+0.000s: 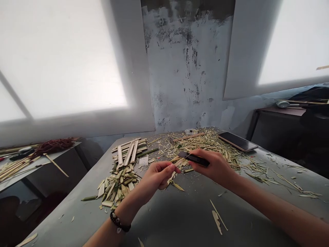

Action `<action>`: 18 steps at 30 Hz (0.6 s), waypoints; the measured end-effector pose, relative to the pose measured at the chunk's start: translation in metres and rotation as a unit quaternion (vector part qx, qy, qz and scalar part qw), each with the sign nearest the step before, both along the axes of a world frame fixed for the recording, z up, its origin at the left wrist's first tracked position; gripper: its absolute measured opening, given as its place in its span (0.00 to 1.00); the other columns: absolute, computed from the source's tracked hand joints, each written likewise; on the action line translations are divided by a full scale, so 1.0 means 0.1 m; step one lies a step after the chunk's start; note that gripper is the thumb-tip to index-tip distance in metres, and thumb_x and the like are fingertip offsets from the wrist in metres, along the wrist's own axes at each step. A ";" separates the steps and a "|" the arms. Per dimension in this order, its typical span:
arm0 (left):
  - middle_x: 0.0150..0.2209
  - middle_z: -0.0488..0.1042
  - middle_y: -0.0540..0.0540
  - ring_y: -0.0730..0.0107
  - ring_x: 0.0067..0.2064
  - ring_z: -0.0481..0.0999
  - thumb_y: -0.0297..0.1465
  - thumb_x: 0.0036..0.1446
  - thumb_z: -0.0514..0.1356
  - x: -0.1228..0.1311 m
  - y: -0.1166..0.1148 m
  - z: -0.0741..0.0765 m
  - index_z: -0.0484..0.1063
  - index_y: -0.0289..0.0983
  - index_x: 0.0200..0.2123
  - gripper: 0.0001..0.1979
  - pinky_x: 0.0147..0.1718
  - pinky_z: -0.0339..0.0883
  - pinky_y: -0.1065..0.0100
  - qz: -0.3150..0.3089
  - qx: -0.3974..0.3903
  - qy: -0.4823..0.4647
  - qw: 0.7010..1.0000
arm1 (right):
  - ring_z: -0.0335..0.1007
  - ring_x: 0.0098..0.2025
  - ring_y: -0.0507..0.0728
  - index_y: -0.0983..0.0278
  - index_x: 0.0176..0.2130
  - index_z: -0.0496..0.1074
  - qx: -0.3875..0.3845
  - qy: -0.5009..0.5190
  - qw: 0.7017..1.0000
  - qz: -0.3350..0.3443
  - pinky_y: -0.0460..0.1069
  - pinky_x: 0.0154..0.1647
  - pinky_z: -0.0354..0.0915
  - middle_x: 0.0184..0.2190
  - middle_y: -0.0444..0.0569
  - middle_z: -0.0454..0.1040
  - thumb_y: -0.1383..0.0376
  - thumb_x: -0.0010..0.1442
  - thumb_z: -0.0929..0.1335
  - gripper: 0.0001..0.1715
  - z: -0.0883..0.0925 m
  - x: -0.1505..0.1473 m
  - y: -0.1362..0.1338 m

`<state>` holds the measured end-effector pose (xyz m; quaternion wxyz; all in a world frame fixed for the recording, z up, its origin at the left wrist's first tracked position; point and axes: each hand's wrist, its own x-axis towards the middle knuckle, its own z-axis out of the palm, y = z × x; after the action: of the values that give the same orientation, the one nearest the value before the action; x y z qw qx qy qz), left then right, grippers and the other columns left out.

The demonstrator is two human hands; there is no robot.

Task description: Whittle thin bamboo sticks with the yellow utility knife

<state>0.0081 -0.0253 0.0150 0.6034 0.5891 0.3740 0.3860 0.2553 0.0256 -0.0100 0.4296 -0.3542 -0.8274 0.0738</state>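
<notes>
My left hand [157, 175] is closed in a pinch around a thin pale bamboo strip [177, 161], over the middle of the grey table [180, 219]. My right hand [216, 168] grips a dark-handled knife [193, 158], whose blade lies against the strip's upper end. The two hands almost touch. A black bead bracelet [118, 222] sits on my left wrist.
Short bamboo offcuts [117, 183] are heaped at left, with longer flat strips [128, 151] behind them. Fine shavings [213, 142] cover the far part of the table beside a smartphone [238, 141]. Bamboo sticks and red cord [52, 145] lie on a bench at left.
</notes>
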 end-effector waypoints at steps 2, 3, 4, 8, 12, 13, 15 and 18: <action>0.21 0.46 0.60 0.80 0.22 0.41 0.47 0.64 0.62 0.00 0.00 0.01 0.77 0.33 0.38 0.20 0.21 0.36 0.69 -0.001 0.001 0.000 1.000 | 0.68 0.27 0.51 0.56 0.43 0.75 0.037 -0.008 0.999 -0.007 0.45 0.31 0.61 0.29 0.40 0.77 0.57 0.65 0.69 0.08 -0.02 0.01 0.01; 0.21 0.46 0.60 0.80 0.22 0.41 0.47 0.64 0.62 0.00 -0.01 0.01 0.77 0.33 0.38 0.21 0.21 0.36 0.69 -0.002 0.002 0.000 1.000 | 0.69 0.27 0.51 0.56 0.44 0.75 0.055 -0.013 0.998 -0.010 0.45 0.32 0.61 0.30 0.40 0.77 0.57 0.66 0.69 0.08 -0.03 0.01 0.02; 0.21 0.46 0.60 0.80 0.22 0.41 0.47 0.63 0.62 0.00 -0.01 0.02 0.77 0.33 0.37 0.21 0.21 0.37 0.69 -0.002 0.003 0.001 1.000 | 0.70 0.28 0.50 0.56 0.44 0.75 0.072 -0.019 0.997 -0.011 0.45 0.32 0.61 0.30 0.41 0.78 0.57 0.66 0.69 0.08 -0.03 0.01 0.02; 0.20 0.48 0.60 0.80 0.21 0.43 0.49 0.63 0.62 0.03 -0.01 0.02 0.76 0.33 0.38 0.22 0.20 0.39 0.70 0.014 0.023 0.022 0.999 | 0.73 0.30 0.51 0.57 0.45 0.74 0.109 -0.032 0.993 -0.030 0.46 0.32 0.60 0.34 0.42 0.79 0.56 0.68 0.68 0.09 -0.03 0.00 0.02; 0.21 0.48 0.60 0.80 0.21 0.45 0.49 0.64 0.61 0.06 -0.01 0.02 0.75 0.34 0.41 0.22 0.19 0.39 0.73 0.062 0.044 0.031 0.997 | 0.72 0.28 0.54 0.57 0.46 0.73 0.017 -0.021 0.996 -0.084 0.47 0.29 0.58 0.30 0.42 0.77 0.52 0.69 0.66 0.14 -0.01 0.00 0.07; 0.22 0.48 0.60 0.81 0.21 0.44 0.49 0.64 0.61 0.07 0.00 0.02 0.74 0.34 0.43 0.22 0.19 0.39 0.73 0.072 0.042 0.022 0.996 | 0.71 0.27 0.54 0.57 0.46 0.72 -0.021 -0.011 0.995 -0.097 0.47 0.27 0.58 0.28 0.42 0.76 0.49 0.69 0.65 0.16 -0.01 0.02 0.09; 0.23 0.51 0.59 0.81 0.21 0.44 0.50 0.63 0.61 0.08 0.01 0.02 0.72 0.36 0.44 0.22 0.18 0.40 0.74 0.088 0.035 -0.005 0.996 | 0.68 0.24 0.55 0.58 0.48 0.70 -0.087 0.020 0.991 -0.104 0.48 0.24 0.57 0.26 0.43 0.73 0.46 0.70 0.63 0.21 0.00 0.06 0.16; 0.26 0.59 0.58 0.82 0.21 0.46 0.50 0.62 0.60 0.09 0.04 -0.01 0.68 0.38 0.45 0.21 0.17 0.42 0.76 0.109 0.027 -0.024 0.993 | 0.64 0.23 0.55 0.59 0.51 0.68 -0.128 0.064 0.987 -0.071 0.48 0.23 0.57 0.26 0.42 0.71 0.46 0.71 0.60 0.23 0.00 0.11 0.21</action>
<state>0.0174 -0.0216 0.0145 0.5499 0.5518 0.4111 0.4735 0.2659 0.0463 -0.0104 0.4366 -0.4591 -0.7546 0.1710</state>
